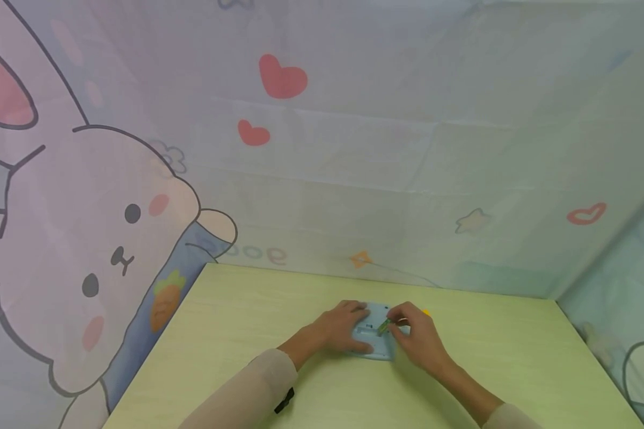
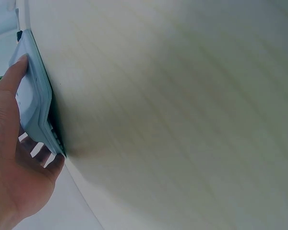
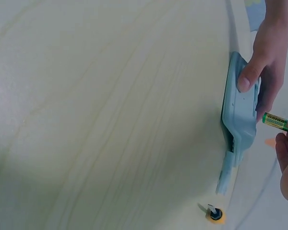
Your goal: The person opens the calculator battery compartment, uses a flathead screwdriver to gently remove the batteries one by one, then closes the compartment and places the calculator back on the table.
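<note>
A light blue calculator-like device [image 1: 372,353] lies back up on the table, with a recessed slot in its back. My left hand [image 1: 339,328] holds its left side, the thumb [image 3: 246,82] on the near part and the other fingers towards the far edge. In the left wrist view small key-like bumps show along the underside of the device [image 2: 36,96]. Between thumb and fingertips, my right hand [image 1: 420,336] pinches a green and gold battery [image 3: 274,120]. The battery is tilted above the slot, apart from the device in the right wrist view.
A light blue flat piece [image 3: 224,173] lies at the device's right side. Beyond it is a small screwdriver [image 3: 215,213] with a yellow and black handle. The pale wooden table [image 1: 236,310] meets a printed cloth [image 1: 354,179] at its back edge.
</note>
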`<state>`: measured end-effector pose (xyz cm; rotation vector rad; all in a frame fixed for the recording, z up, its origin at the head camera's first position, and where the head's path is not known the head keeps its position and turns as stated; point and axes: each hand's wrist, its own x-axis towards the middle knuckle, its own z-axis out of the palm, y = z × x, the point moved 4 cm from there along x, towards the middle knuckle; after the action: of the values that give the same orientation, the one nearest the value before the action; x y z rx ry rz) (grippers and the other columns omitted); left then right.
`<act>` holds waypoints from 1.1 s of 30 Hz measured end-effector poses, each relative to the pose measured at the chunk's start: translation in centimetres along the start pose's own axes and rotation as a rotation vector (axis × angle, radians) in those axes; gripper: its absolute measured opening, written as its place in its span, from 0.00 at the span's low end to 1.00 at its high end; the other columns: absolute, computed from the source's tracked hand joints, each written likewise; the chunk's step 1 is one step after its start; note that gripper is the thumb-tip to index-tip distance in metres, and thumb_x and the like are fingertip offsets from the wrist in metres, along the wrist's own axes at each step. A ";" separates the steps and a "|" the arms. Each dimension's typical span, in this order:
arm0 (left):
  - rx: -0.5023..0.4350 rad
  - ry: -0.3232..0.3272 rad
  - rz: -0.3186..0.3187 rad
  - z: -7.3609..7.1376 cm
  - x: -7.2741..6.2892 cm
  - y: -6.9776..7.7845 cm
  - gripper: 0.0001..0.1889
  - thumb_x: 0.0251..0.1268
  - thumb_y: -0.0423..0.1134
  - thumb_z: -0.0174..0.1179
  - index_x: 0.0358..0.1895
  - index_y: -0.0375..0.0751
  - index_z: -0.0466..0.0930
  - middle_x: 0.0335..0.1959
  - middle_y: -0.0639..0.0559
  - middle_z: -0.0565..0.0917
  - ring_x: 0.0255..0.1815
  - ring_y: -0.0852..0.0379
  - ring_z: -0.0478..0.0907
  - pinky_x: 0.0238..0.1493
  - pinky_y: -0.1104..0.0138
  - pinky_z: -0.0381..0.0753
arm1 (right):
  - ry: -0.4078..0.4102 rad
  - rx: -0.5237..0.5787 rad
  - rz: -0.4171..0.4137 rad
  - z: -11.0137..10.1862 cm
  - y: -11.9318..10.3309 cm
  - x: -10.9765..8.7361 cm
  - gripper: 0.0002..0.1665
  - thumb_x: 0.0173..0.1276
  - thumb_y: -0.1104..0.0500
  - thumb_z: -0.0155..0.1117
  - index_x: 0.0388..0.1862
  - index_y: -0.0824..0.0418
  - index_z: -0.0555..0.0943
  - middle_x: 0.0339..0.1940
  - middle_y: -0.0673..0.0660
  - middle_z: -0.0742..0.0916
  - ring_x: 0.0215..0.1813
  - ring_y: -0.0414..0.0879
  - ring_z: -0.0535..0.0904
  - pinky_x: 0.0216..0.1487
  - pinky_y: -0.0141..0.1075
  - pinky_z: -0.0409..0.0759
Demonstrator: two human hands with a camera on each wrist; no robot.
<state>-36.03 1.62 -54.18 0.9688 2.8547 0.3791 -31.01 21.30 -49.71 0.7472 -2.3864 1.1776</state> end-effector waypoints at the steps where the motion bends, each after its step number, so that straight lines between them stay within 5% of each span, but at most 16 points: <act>1: -0.002 -0.001 -0.001 0.0 0.0 0.0 0.48 0.66 0.74 0.62 0.82 0.50 0.66 0.83 0.55 0.63 0.83 0.55 0.57 0.72 0.58 0.72 | 0.001 0.004 0.002 -0.1 -0.1 0.0 0.15 0.63 0.78 0.72 0.45 0.66 0.83 0.41 0.55 0.87 0.45 0.51 0.88 0.47 0.40 0.88; 33: 0.009 0.006 -0.008 -0.3 -0.3 0.2 0.48 0.66 0.74 0.62 0.82 0.50 0.66 0.83 0.55 0.63 0.83 0.54 0.57 0.72 0.58 0.73 | -0.023 -0.049 0.056 -1.0 1.2 -0.5 0.11 0.67 0.75 0.71 0.45 0.66 0.85 0.42 0.54 0.85 0.45 0.52 0.88 0.46 0.38 0.88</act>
<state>-35.72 1.56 -53.84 0.9596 2.8669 0.3686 -31.25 22.86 -50.14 0.6857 -2.4608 1.1340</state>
